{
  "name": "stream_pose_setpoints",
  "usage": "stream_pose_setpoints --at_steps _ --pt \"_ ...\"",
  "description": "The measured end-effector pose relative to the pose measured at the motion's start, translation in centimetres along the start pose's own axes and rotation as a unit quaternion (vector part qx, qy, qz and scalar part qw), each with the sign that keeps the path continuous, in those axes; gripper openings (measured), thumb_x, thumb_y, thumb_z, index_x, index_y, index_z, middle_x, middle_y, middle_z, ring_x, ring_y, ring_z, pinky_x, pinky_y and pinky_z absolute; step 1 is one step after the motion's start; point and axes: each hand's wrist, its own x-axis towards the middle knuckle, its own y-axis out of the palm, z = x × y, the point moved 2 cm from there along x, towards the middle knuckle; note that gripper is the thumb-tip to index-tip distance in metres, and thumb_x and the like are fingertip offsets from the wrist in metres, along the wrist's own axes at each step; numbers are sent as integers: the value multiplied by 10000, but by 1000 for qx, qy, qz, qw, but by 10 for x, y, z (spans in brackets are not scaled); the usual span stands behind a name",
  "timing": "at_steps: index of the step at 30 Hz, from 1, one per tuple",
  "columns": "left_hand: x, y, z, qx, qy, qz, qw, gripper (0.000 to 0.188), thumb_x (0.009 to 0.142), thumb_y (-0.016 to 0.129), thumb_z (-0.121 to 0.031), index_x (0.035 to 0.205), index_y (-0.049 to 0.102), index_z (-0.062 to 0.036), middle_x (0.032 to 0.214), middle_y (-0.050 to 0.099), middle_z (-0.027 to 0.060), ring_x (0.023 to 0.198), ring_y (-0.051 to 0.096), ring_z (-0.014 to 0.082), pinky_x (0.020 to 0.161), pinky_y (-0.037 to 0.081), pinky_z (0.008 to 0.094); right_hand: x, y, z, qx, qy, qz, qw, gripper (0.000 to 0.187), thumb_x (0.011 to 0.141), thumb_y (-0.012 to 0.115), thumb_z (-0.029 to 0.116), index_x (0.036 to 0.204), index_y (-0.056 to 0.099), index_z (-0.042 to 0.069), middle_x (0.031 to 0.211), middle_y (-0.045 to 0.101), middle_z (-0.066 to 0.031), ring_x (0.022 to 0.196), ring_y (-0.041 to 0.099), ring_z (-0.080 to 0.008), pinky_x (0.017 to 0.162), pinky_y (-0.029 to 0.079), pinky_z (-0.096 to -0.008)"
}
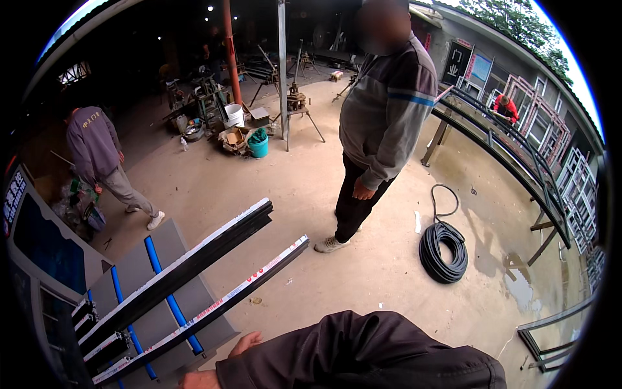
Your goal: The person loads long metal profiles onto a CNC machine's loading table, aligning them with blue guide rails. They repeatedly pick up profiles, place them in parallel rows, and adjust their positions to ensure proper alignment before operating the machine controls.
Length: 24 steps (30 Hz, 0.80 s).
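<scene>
A dark brown jacket sleeve (363, 350) runs from the lower right toward the lower left. At its cuff, my right hand (199, 380) is cut off by the lower edge, so its fingers are hidden. Beyond the sleeve shows part of another hand, seemingly my left hand (245, 343); the sleeve covers most of it, and no object shows in it. Close by lies a long black profile with printed white film (227, 299). Beside it is a thicker black profile (194, 259). Both rest across blue strips (175, 308) on a grey panel (139, 266).
A person in a grey sweater (395, 110) stands ahead; another (94, 139) walks at left. A black hose coil (447, 253) lies on the concrete floor. Metal frames rest on a long stand (505, 139) at right, a vehicle (48, 240) stands at left, and buckets (258, 144) stand farther back.
</scene>
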Motion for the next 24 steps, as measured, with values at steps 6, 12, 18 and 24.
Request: stream_pose_setpoints --at_steps 6,12,18,24 --pt "2 -4 -23 57 64 34 996 328 1043 526 -215 1285 543 6 1207 606 140 1114 609 244 977 482 360 3 37 -20 36 25 30 999 137 790 670 240 835 698 115 842 703 -109 842 679 -332 741 555 -436" --pt "-65 -87 -71 121 189 -145 964 355 1052 502 -219 1319 517 14 1252 587 149 1146 591 240 1020 456 368 -8 4 -31 290 208 -12 934 220 874 519 -18 1069 622 -26 1034 593 -191 979 621 -355 835 509 -414" --pt "-208 -193 -149 171 360 -579 712 381 1061 479 -224 1352 492 23 1297 568 158 1178 573 235 1063 430 375 -157 -36 -54 373 334 -786 362 432 976 516 160 1380 417 41 1067 582 -87 847 601 -179 731 522 -311" --pt "-136 -139 -59 87 214 -175 957 366 1038 528 -240 1311 533 3 1230 617 148 1179 585 225 1038 445 357 101 -75 -56 259 150 -403 865 251 913 488 -11 1132 611 -10 1003 599 -140 913 614 -272 818 507 -357"
